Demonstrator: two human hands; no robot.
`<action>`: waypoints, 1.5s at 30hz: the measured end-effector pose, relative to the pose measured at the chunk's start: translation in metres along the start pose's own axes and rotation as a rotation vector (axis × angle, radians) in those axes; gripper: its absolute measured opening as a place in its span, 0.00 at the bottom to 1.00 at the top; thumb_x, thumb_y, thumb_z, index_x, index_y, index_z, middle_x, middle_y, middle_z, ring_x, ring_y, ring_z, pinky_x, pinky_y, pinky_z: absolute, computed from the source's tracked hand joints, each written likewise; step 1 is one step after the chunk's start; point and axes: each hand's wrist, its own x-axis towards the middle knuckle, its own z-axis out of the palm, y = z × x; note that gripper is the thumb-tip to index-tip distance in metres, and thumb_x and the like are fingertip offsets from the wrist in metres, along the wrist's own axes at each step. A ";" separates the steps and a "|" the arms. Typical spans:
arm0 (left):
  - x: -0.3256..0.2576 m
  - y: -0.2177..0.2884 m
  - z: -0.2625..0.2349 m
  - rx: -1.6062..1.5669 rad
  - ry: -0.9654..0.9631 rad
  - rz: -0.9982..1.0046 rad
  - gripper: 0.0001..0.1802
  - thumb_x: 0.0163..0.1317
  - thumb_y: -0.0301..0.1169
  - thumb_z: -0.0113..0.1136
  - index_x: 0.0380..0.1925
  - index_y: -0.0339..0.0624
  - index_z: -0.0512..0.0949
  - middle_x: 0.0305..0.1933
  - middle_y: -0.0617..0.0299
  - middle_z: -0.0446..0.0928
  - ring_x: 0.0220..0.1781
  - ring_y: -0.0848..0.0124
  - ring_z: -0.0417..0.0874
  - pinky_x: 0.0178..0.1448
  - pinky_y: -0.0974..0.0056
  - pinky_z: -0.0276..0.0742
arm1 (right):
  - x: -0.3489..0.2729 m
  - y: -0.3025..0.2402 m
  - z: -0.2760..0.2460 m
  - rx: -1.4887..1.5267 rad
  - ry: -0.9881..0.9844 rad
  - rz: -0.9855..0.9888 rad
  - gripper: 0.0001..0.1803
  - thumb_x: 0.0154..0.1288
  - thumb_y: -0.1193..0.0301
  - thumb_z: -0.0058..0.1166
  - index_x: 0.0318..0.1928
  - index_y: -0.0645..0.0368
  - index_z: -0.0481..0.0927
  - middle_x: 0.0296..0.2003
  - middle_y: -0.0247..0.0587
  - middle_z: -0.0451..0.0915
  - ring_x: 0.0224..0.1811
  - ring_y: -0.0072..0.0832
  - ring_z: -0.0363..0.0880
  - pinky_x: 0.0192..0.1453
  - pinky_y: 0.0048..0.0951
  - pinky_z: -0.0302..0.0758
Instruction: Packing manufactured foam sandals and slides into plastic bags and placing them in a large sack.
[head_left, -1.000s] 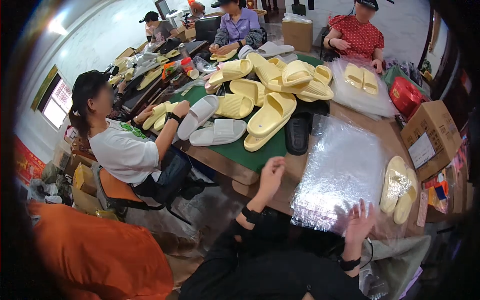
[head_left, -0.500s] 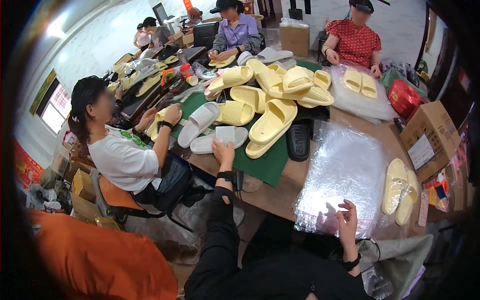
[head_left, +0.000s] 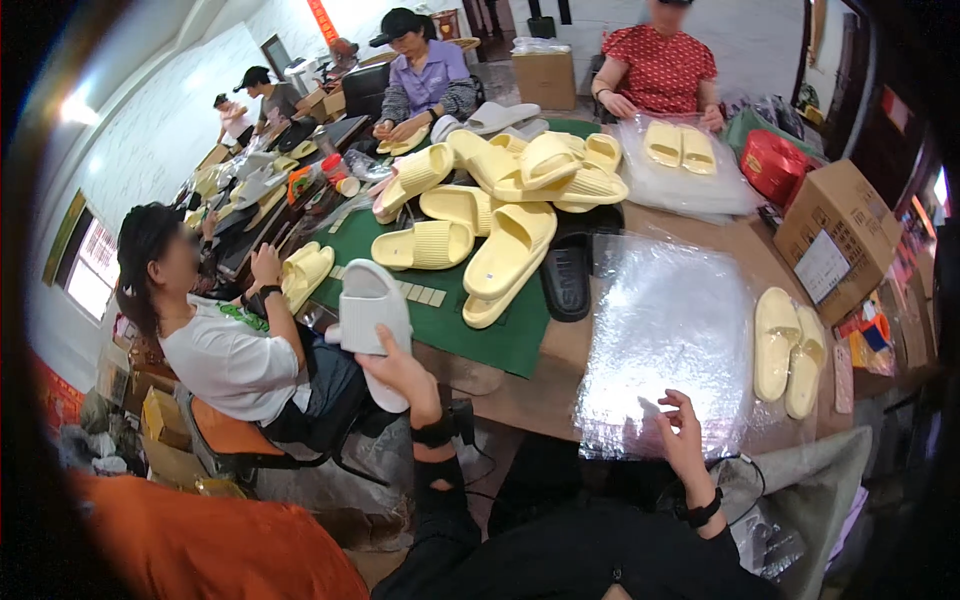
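L-hand grip: left hand (head_left: pixel 408 378) closed on a grey slipper (head_left: pixel 372 300), visible digits against its near half; poss. a 2nd one stacked behind, can't tell.
Why held so: prob. b/c a hold toward one end left the far end free of the hand.
Slipper's place: raised off the table's near edge, L of the yellow pile.
Long axis: ran near-to-far, tall in view, far end tipped slightly L; toe seemed to point away from wearer, not certain.
R-hand grip: right hand (head_left: pixel 685 437) loosely curled, narrow gap btwn thumb & index, nothing visibly held; over the bags' near edge, contact unclear.
Clear bags (head_left: pixel 670 320): flat stack, prob. set there for easy R-hand reach.
Yellow pair (head_left: pixel 775 345): just R of bags, side by side, approx. same near-far axis.
Green mat (head_left: pixel 500 345): under the yellow pile (head_left: pixel 510 250), slippers heaped every which way, prob. tipped out in bulk.
Far side: co-worker in red top (head_left: pixel 660 65), hands by another bag stack w/ yellow slippers (head_left: pixel 680 145) on it.
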 end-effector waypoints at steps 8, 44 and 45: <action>-0.109 0.085 0.002 -0.044 -0.500 0.121 0.21 0.68 0.30 0.46 0.57 0.30 0.60 0.54 0.47 0.68 0.54 0.59 0.71 0.59 0.57 0.65 | -0.001 -0.011 0.004 0.031 -0.218 0.036 0.33 0.58 0.72 0.59 0.62 0.58 0.59 0.52 0.43 0.71 0.43 0.28 0.75 0.48 0.30 0.74; -0.140 -0.059 0.011 0.401 -1.306 -0.497 0.22 0.56 0.34 0.63 0.47 0.32 0.73 0.36 0.58 0.80 0.36 0.73 0.80 0.41 0.67 0.75 | 0.011 0.005 0.002 0.713 0.170 0.225 0.30 0.58 0.72 0.48 0.61 0.66 0.63 0.45 0.43 0.74 0.44 0.26 0.73 0.48 0.24 0.71; -0.151 -0.043 0.016 0.346 -1.270 -0.633 0.17 0.58 0.31 0.61 0.44 0.31 0.74 0.37 0.58 0.80 0.37 0.76 0.78 0.40 0.69 0.75 | 0.011 0.000 -0.007 0.701 0.222 0.189 0.30 0.58 0.71 0.47 0.61 0.68 0.62 0.46 0.44 0.74 0.45 0.28 0.73 0.50 0.25 0.71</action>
